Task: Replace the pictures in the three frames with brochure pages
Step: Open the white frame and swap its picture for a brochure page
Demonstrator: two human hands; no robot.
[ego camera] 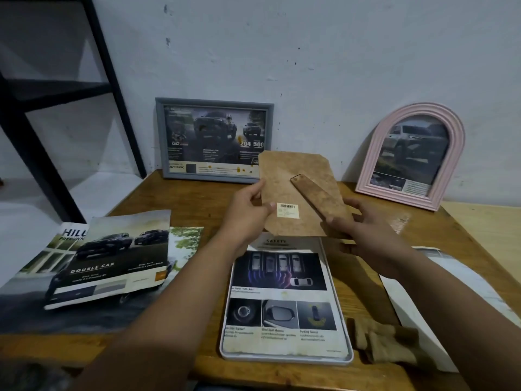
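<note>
A brown fibreboard backing board [284, 182] with a hinged stand and a barcode sticker is held above the table. My left hand [248, 210] grips its left edge and my right hand [363, 224] grips its right side by the stand. Under it a white frame [348, 354] lies face down on the table with a brochure page [282, 294] of car safety pictures lying in it. A grey frame [214, 139] and a pink arched frame [411, 156] lean on the wall, each showing a truck brochure page.
Loose brochure pages [98, 263] with truck photos lie at the table's left. White paper [439, 300] lies at the right and a brown torn piece [386, 342] beside the white frame. A black metal shelf frame [36, 142] stands at the left.
</note>
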